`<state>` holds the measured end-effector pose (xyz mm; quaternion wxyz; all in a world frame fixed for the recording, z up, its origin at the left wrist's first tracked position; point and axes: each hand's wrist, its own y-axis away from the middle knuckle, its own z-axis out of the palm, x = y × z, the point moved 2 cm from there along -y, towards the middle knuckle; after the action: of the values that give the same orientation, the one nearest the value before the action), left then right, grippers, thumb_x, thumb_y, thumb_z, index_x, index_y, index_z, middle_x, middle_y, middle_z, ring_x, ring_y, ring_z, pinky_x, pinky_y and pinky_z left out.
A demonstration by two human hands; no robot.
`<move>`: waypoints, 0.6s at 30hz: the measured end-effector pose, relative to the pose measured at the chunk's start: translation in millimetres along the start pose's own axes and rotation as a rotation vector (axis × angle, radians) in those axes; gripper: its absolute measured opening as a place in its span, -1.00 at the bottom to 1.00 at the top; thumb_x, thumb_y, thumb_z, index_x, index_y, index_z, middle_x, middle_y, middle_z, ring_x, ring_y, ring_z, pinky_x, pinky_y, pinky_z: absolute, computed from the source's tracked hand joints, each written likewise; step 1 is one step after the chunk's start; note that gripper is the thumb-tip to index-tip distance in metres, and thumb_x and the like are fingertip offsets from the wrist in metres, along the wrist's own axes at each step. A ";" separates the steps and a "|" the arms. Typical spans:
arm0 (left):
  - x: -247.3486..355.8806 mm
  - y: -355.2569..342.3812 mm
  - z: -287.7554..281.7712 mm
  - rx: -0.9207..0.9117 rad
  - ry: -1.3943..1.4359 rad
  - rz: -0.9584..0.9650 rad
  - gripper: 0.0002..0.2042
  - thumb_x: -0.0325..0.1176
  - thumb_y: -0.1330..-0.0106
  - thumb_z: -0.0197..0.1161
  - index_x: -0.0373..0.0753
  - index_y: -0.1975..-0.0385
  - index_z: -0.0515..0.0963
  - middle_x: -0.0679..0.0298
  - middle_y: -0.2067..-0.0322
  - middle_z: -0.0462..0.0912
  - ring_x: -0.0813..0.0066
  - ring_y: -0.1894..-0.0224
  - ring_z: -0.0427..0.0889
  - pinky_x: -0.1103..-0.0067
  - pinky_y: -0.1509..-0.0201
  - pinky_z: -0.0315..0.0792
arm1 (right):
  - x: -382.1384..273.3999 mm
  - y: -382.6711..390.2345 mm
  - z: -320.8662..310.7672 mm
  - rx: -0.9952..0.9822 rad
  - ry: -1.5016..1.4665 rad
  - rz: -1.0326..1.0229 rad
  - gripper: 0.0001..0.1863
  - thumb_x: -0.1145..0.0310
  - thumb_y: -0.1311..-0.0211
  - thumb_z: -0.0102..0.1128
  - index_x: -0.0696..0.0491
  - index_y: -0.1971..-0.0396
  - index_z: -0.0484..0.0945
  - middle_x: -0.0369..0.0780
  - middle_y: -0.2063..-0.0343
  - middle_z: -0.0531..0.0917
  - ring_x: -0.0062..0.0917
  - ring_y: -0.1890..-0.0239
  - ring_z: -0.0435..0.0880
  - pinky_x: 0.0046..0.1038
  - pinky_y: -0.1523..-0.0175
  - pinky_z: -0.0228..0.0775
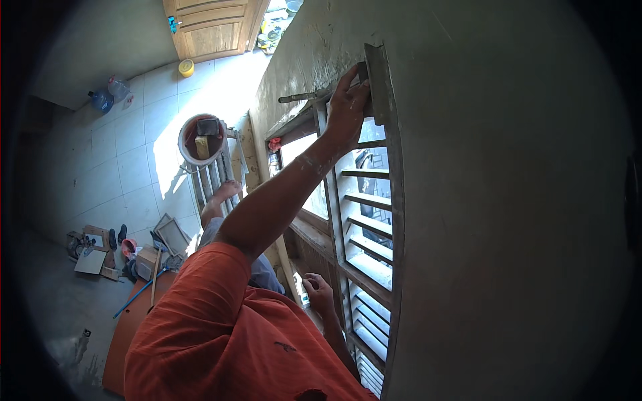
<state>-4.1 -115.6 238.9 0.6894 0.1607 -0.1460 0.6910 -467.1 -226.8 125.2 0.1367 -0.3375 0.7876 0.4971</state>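
My left hand [348, 110] reaches up, its fingers closed around the dark grip of a plastering trowel [378, 83]. The trowel's long flat grey blade lies against the wall's edge, at the upper corner of a louvred window [366, 200]. My right hand [319, 294] hangs low beside the wooden window frame [311, 234], its fingers loosely bent and apart, with nothing visible in them. A small white item [305, 298] shows just past its fingertips; whether they touch is unclear.
My bare foot [229, 190] rests on a slatted bench [208, 184]. A bucket [182, 144] at its far end holds a sponge-like yellow block [202, 147] and a dark block. Boards and tools [144, 260] clutter the floor at left. A rod [296, 97] juts from the wall.
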 end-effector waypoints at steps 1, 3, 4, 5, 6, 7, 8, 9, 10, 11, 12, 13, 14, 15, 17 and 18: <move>-0.9 -7.5 -4.9 -0.004 -0.035 -0.008 -0.43 -0.36 -0.54 0.07 -0.31 -0.45 0.03 0.08 0.05 0.66 0.45 0.07 0.68 0.53 -0.04 0.60 | 1.6 -3.5 -0.1 -0.003 -0.003 -0.032 -0.68 0.31 -0.32 0.30 0.13 -0.01 0.60 -0.19 0.21 0.74 -0.57 0.13 0.71 -0.52 0.00 0.53; -0.8 -17.2 -8.1 0.004 -0.020 -0.007 -0.44 -0.37 -0.54 0.06 -0.33 -0.44 0.05 0.09 0.06 0.66 0.46 0.08 0.68 0.54 -0.03 0.60 | -6.1 -4.3 -4.4 0.010 0.004 -0.022 -0.68 0.31 -0.33 0.30 0.12 -0.01 0.60 -0.19 0.20 0.74 -0.56 0.13 0.71 -0.51 0.00 0.53; -0.9 -21.2 -9.9 0.012 -0.006 -0.007 -0.46 -0.39 -0.54 0.04 -0.35 -0.44 0.06 0.10 0.08 0.67 0.47 0.09 0.67 0.54 -0.02 0.60 | -9.6 -4.5 -7.2 0.023 0.010 -0.012 -0.68 0.31 -0.33 0.29 0.12 -0.02 0.60 -0.18 0.20 0.74 -0.55 0.14 0.71 -0.50 0.00 0.53; -2.3 -24.8 -11.6 0.013 -0.008 -0.007 -0.46 -0.39 -0.54 0.04 -0.35 -0.44 0.06 0.10 0.08 0.67 0.47 0.09 0.67 0.54 -0.02 0.60 | -12.9 -4.4 -9.7 0.021 0.010 -0.012 -0.68 0.31 -0.33 0.29 0.12 -0.02 0.60 -0.18 0.20 0.74 -0.55 0.14 0.71 -0.50 0.00 0.53; -4.0 -27.7 -12.6 -0.009 0.012 0.001 -0.46 -0.39 -0.54 0.04 -0.36 -0.44 0.06 0.11 0.09 0.67 0.48 0.09 0.67 0.55 0.01 0.60 | -15.8 -4.3 -11.9 0.025 0.013 -0.004 -0.68 0.31 -0.33 0.29 0.12 -0.02 0.60 -0.18 0.19 0.74 -0.54 0.13 0.71 -0.49 0.00 0.52; -5.4 -29.5 -14.3 -0.032 0.031 0.008 -0.46 -0.40 -0.54 0.03 -0.37 -0.44 0.06 0.12 0.11 0.68 0.50 0.10 0.67 0.56 0.04 0.61 | -18.7 -4.2 -13.2 0.029 0.016 0.004 -0.67 0.30 -0.33 0.29 0.11 -0.02 0.60 -0.17 0.18 0.74 -0.53 0.12 0.71 -0.49 -0.01 0.52; -5.3 -30.1 -11.5 -0.034 0.032 0.006 -0.46 -0.40 -0.54 0.03 -0.37 -0.44 0.06 0.12 0.11 0.68 0.50 0.10 0.67 0.56 0.04 0.61 | -19.4 -4.5 -15.9 0.032 0.015 0.004 -0.67 0.30 -0.33 0.29 0.11 -0.02 0.60 -0.17 0.18 0.74 -0.53 0.12 0.71 -0.49 -0.01 0.52; -5.6 -30.1 -9.1 -0.039 0.013 -0.024 -0.46 -0.40 -0.54 0.03 -0.34 -0.45 0.05 0.14 0.06 0.63 0.53 0.10 0.64 0.57 0.04 0.57 | -19.7 -4.4 -18.0 0.035 0.024 0.017 -0.67 0.29 -0.33 0.30 0.11 -0.02 0.60 -0.17 0.18 0.74 -0.53 0.12 0.71 -0.48 -0.01 0.52; -5.5 -30.6 -7.1 -0.044 -0.007 -0.054 -0.45 -0.41 -0.54 0.02 -0.31 -0.46 0.05 0.16 0.01 0.59 0.56 0.09 0.62 0.58 0.04 0.54 | -19.9 -4.5 -18.6 0.038 0.033 0.030 -0.67 0.29 -0.33 0.30 0.11 -0.02 0.60 -0.16 0.17 0.74 -0.52 0.12 0.71 -0.48 -0.02 0.52; -5.3 -30.9 -6.3 -0.043 -0.007 -0.056 -0.45 -0.41 -0.54 0.02 -0.31 -0.46 0.05 0.16 0.01 0.59 0.56 0.09 0.62 0.58 0.04 0.54 | -20.8 -4.4 -18.3 0.038 0.032 0.032 -0.67 0.29 -0.33 0.30 0.11 -0.02 0.60 -0.16 0.17 0.74 -0.52 0.12 0.71 -0.48 -0.02 0.52; -5.0 -31.3 -5.6 -0.039 0.011 -0.055 -0.46 -0.41 -0.54 0.02 -0.31 -0.46 0.05 0.16 0.01 0.59 0.57 0.09 0.61 0.58 0.04 0.54 | -21.9 -5.3 -17.7 0.041 0.024 0.024 -0.66 0.28 -0.33 0.31 0.11 -0.02 0.60 -0.16 0.17 0.74 -0.52 0.12 0.71 -0.48 -0.02 0.52; -4.7 -31.8 -5.1 -0.034 0.029 -0.055 -0.46 -0.41 -0.54 0.02 -0.31 -0.46 0.06 0.17 0.01 0.59 0.57 0.10 0.61 0.58 0.03 0.54 | -22.9 -6.4 -16.9 0.044 0.016 0.015 -0.66 0.28 -0.32 0.31 0.11 -0.02 0.60 -0.16 0.17 0.74 -0.52 0.11 0.71 -0.48 -0.01 0.52; -4.1 -31.8 -4.2 -0.034 0.030 -0.060 -0.46 -0.41 -0.54 0.02 -0.31 -0.46 0.06 0.17 0.01 0.59 0.57 0.10 0.61 0.58 0.03 0.54 | -23.0 -7.0 -15.8 0.047 0.014 0.020 -0.66 0.28 -0.32 0.31 0.11 -0.02 0.60 -0.16 0.17 0.74 -0.52 0.11 0.71 -0.48 -0.01 0.52; -3.1 -32.1 -3.3 -0.058 0.035 -0.065 -0.46 -0.40 -0.54 0.03 -0.31 -0.45 0.07 0.17 0.02 0.59 0.57 0.10 0.61 0.58 0.03 0.54 | -23.4 -8.4 -14.3 0.044 -0.003 0.009 -0.66 0.28 -0.32 0.31 0.11 -0.02 0.60 -0.16 0.17 0.74 -0.53 0.11 0.71 -0.48 -0.01 0.52; -1.3 -31.6 -0.5 -0.080 0.039 -0.075 -0.46 -0.40 -0.54 0.04 -0.32 -0.45 0.08 0.18 0.03 0.59 0.57 0.10 0.61 0.57 0.03 0.54 | -25.4 -9.1 -10.7 0.048 0.000 -0.011 -0.67 0.29 -0.32 0.31 0.12 -0.01 0.60 -0.18 0.19 0.75 -0.55 0.13 0.71 -0.49 0.01 0.52; 0.1 -31.1 0.6 -0.061 0.052 -0.072 -0.46 -0.39 -0.53 0.05 -0.32 -0.45 0.09 0.18 0.04 0.60 0.57 0.09 0.61 0.57 0.03 0.54 | -26.7 -8.7 -9.5 0.047 -0.001 -0.007 -0.67 0.29 -0.32 0.31 0.12 -0.01 0.60 -0.18 0.19 0.75 -0.55 0.13 0.71 -0.49 0.01 0.52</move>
<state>27.1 -115.5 238.9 0.7220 0.1265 -0.1430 0.6651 -440.5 -227.0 138.4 0.1469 -0.3365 0.7979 0.4781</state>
